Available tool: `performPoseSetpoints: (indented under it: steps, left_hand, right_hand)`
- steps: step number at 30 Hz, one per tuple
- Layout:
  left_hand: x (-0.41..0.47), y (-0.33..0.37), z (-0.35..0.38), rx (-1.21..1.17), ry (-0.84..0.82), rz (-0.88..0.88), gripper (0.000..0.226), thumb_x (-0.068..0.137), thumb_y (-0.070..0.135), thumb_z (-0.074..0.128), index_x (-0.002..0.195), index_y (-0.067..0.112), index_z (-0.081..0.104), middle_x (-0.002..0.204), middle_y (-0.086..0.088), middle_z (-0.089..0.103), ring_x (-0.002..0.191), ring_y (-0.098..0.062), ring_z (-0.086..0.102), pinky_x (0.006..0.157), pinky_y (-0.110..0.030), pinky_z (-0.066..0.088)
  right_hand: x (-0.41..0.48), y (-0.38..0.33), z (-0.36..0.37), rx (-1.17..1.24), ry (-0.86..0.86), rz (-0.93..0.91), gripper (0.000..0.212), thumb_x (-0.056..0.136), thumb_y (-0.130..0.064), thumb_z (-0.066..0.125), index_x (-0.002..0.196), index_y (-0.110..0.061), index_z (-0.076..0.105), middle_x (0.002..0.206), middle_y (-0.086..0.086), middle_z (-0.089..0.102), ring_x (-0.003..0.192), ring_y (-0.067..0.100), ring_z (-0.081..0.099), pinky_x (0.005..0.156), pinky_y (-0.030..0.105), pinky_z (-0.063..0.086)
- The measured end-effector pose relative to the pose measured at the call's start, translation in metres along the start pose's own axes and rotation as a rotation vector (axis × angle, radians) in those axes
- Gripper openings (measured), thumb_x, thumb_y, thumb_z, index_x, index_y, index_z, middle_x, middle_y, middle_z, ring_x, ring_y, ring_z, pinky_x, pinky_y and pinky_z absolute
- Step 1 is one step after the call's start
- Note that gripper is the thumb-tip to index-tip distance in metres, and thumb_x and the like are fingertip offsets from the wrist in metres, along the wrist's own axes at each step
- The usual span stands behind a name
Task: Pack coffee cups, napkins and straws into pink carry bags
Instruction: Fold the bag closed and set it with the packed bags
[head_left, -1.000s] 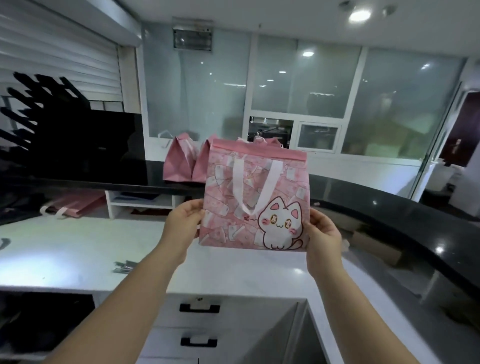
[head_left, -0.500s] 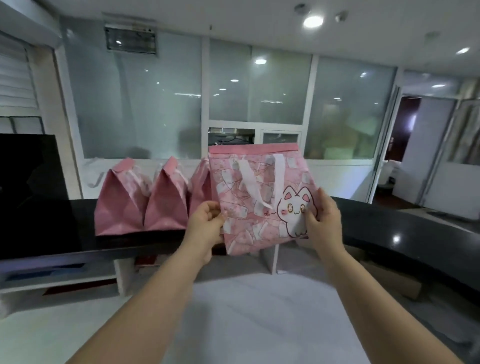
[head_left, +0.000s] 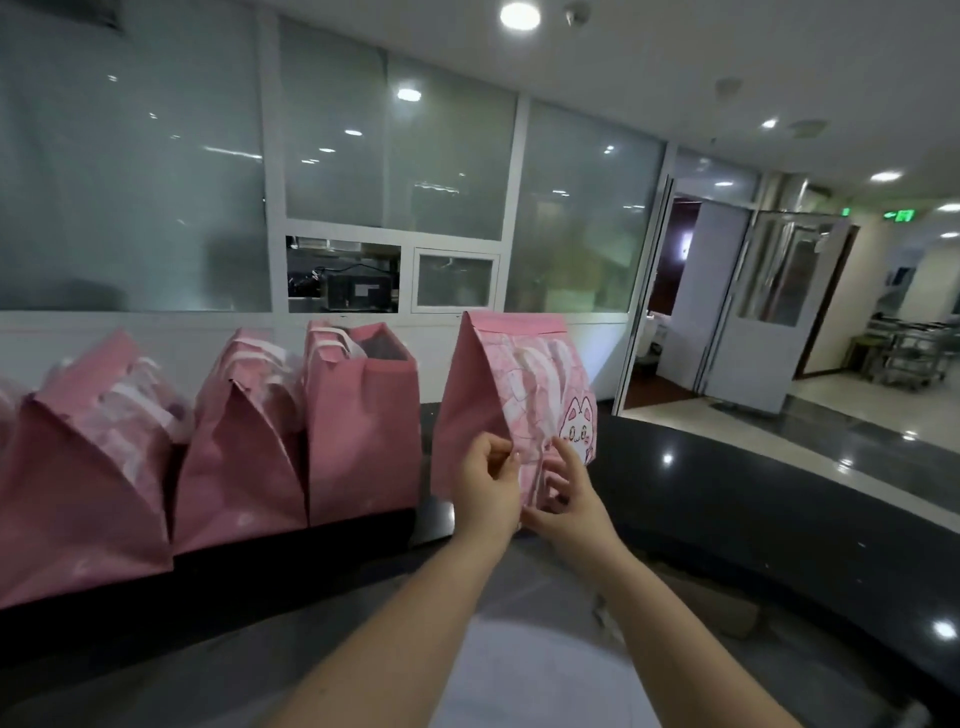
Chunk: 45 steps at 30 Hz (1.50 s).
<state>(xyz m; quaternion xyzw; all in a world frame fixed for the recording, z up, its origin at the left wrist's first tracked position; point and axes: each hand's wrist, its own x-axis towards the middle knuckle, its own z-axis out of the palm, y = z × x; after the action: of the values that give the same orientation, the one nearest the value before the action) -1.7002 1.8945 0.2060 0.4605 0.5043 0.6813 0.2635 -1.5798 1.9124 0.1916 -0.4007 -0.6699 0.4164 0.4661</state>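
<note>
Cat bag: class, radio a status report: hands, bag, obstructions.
Left hand pinches cat bag's edge; right hand open at its front. Bag upright beside other bags. Nothing in the way.

— Where is the cat bag (head_left: 519, 395)?
— Upright at the right end of the row on the black counter (head_left: 727, 493), set apart from the others. It's pink, its top is folded flat, white handles hang down the patterned front, and there's a white cat low on the right.
— Held?
— The left hand (head_left: 488, 483) pinches its front corner edge. The right hand (head_left: 566, 499) lies against the front, grip unclear.
— And the rest?
— The open bag (head_left: 363, 426) stands nearest, mouth gaping, handles at its rim. The middle bag (head_left: 244, 447) and left bag (head_left: 88, 467) touch side by side, tops pinched to peaks.
</note>
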Motion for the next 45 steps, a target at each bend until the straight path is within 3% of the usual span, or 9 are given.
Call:
performPoseSetpoints:
  steps: [4, 10, 15, 19, 24, 30, 37, 41, 45]
  left_hand:
    - [0.031, -0.035, 0.028, 0.083, -0.045, -0.049, 0.018, 0.092, 0.018, 0.062, 0.078, 0.029, 0.058, 0.076, 0.012, 0.066, 0.071, -0.013, 0.065, 0.065, -0.043, 0.059]
    - [0.062, -0.084, 0.024, 0.232, -0.130, -0.021, 0.032, 0.090, 0.004, 0.063, 0.083, 0.036, 0.064, 0.089, 0.014, 0.068, 0.089, -0.004, 0.065, 0.073, -0.009, 0.047]
    - [0.068, -0.105, -0.008, 0.443, 0.155, 0.287, 0.031, 0.083, 0.008, 0.073, 0.107, 0.023, 0.062, 0.107, 0.011, 0.055, 0.095, -0.007, 0.055, 0.084, -0.020, 0.046]
    - [0.085, -0.104, 0.003, 0.454, 0.158, 0.227, 0.053, 0.081, 0.015, 0.075, 0.129, 0.014, 0.053, 0.125, 0.009, 0.048, 0.116, -0.006, 0.045, 0.100, -0.019, 0.035]
    - [0.112, -0.091, 0.022, 0.369, 0.068, 0.054, 0.036, 0.076, 0.019, 0.076, 0.108, 0.026, 0.059, 0.106, 0.007, 0.061, 0.092, -0.006, 0.062, 0.075, -0.018, 0.050]
    - [0.104, -0.109, 0.018, 0.505, 0.072, 0.014, 0.024, 0.080, 0.022, 0.077, 0.096, 0.027, 0.059, 0.096, 0.011, 0.058, 0.082, -0.006, 0.059, 0.067, -0.018, 0.044]
    - [0.083, -0.128, 0.002, 0.516, 0.127, -0.029, 0.021, 0.085, 0.013, 0.069, 0.076, 0.023, 0.053, 0.080, 0.004, 0.060, 0.074, -0.018, 0.059, 0.062, -0.028, 0.045]
    - [0.079, -0.114, 0.000, 0.581, 0.224, 0.074, 0.016, 0.084, 0.019, 0.071, 0.077, 0.022, 0.056, 0.079, 0.009, 0.058, 0.068, -0.010, 0.056, 0.058, -0.028, 0.045]
    - [0.064, -0.119, -0.018, 0.592, 0.289, 0.076, 0.020, 0.086, 0.014, 0.069, 0.106, 0.017, 0.068, 0.096, 0.005, 0.066, 0.083, -0.013, 0.063, 0.073, -0.033, 0.054]
  right_hand:
    - [0.050, 0.039, -0.013, 0.068, -0.073, 0.061, 0.099, 0.077, 0.005, 0.075, 0.147, -0.042, 0.022, 0.135, -0.008, 0.051, 0.114, -0.001, 0.056, 0.071, 0.018, 0.055]
    - [0.091, 0.097, -0.008, 0.050, -0.017, 0.118, 0.083, 0.081, 0.014, 0.061, 0.147, -0.026, 0.030, 0.141, 0.003, 0.048, 0.123, 0.014, 0.054, 0.098, 0.046, 0.051]
    - [0.101, 0.117, -0.015, 0.024, 0.091, 0.131, 0.060, 0.081, 0.011, 0.057, 0.127, -0.028, 0.050, 0.124, -0.002, 0.059, 0.111, 0.009, 0.060, 0.090, 0.042, 0.056]
    - [0.112, 0.107, -0.009, -0.003, 0.181, 0.066, 0.043, 0.083, -0.005, 0.065, 0.118, -0.028, 0.057, 0.115, -0.003, 0.062, 0.105, 0.012, 0.061, 0.085, 0.038, 0.057]
    - [0.138, 0.081, -0.001, -0.053, 0.284, -0.007, 0.025, 0.081, -0.028, 0.071, 0.100, -0.038, 0.058, 0.101, -0.009, 0.061, 0.088, 0.004, 0.060, 0.067, 0.019, 0.048]
    - [0.130, 0.106, -0.011, -0.135, 0.270, 0.086, 0.021, 0.082, -0.013, 0.066, 0.086, -0.033, 0.060, 0.085, -0.007, 0.064, 0.077, 0.012, 0.061, 0.059, 0.021, 0.048]
    - [0.108, 0.128, -0.016, -0.192, 0.253, 0.095, 0.028, 0.082, -0.003, 0.060, 0.076, -0.030, 0.059, 0.075, -0.015, 0.063, 0.068, 0.000, 0.058, 0.054, 0.014, 0.045]
    - [0.127, 0.113, -0.002, -0.163, 0.245, 0.121, 0.018, 0.080, -0.009, 0.058, 0.074, -0.027, 0.060, 0.071, -0.009, 0.062, 0.066, 0.007, 0.058, 0.057, 0.024, 0.047]
    - [0.135, 0.112, 0.021, -0.151, 0.219, 0.153, 0.013, 0.080, -0.012, 0.059, 0.076, -0.024, 0.061, 0.073, -0.006, 0.064, 0.072, 0.016, 0.063, 0.064, 0.036, 0.054]
